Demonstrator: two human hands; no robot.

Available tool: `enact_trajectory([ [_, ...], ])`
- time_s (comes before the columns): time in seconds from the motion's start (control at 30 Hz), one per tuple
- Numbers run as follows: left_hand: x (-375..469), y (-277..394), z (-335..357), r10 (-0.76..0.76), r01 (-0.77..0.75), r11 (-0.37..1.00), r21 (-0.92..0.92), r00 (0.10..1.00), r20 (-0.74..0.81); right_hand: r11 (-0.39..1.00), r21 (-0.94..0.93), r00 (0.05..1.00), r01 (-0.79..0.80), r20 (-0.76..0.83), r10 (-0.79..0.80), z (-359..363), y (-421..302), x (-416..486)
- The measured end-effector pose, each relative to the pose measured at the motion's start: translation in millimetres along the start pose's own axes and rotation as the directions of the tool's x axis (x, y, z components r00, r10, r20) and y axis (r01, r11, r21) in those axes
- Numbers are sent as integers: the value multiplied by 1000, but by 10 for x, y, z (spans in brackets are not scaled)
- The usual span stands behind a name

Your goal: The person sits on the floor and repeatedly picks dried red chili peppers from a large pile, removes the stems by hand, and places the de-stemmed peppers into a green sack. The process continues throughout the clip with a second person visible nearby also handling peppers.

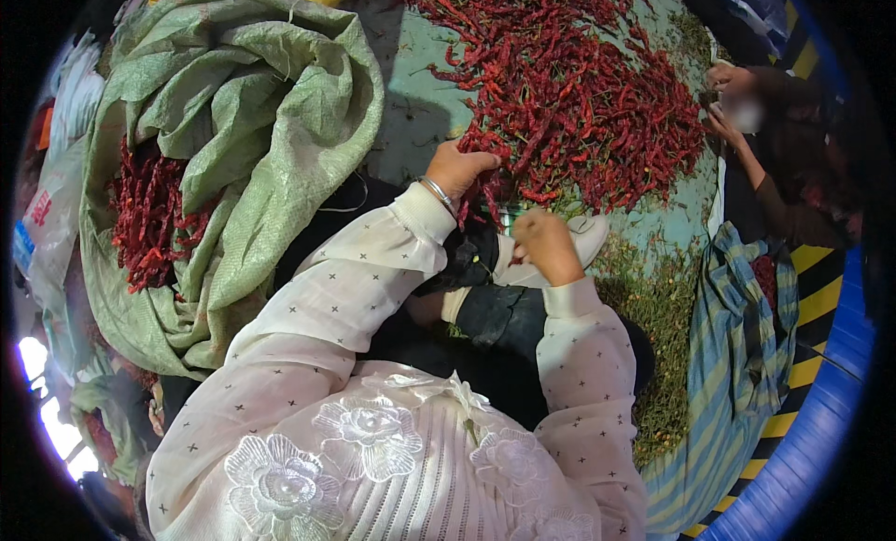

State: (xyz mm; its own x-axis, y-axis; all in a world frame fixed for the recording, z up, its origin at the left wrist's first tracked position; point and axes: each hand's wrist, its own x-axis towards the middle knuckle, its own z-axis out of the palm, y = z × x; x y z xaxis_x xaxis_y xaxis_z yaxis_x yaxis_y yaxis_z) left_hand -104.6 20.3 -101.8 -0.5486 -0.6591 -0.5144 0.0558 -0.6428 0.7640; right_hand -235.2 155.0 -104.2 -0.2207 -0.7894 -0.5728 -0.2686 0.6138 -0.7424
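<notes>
Several dried red chillies (483,191) hang in a bunch from my left hand (458,171), whose thumb presses across them at the near edge of a large chilli pile (560,93). To the right and a little nearer to me is my right hand (551,245), slightly blurred, with its fingers drawn together. A bit of red, which looks like part of a chilli (518,254), shows at its fingertips; the rest is hidden by the hand. Below my hands are a white shoe (591,236) and my dark trouser legs (500,313).
At left stands a green woven sack (315,128) with its rim rolled down and chillies (150,226) inside. Green stems and debris (647,317) cover the floor at right, beside a blue-striped cloth sack (728,359). Another person's hands (728,96) are beyond the pile's right edge.
</notes>
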Motion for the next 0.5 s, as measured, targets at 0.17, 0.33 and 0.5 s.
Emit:
enact_trajectory([
  [0.17, -96, -146, 76, -56, 29, 997, 73, 914, 402, 906, 393, 957, 160, -285, -45, -93, -288, 12],
  [0.33, -128, -69, 130, -144, 88, 984, 157, 909, 391, 873, 397, 912, 282, -394, -115, 15, -344, 46],
  [0.5, 19, -216, 91, -107, 31, 972, 235, 940, 322, 849, 427, 913, 312, -382, -143, 24, -292, 191],
])
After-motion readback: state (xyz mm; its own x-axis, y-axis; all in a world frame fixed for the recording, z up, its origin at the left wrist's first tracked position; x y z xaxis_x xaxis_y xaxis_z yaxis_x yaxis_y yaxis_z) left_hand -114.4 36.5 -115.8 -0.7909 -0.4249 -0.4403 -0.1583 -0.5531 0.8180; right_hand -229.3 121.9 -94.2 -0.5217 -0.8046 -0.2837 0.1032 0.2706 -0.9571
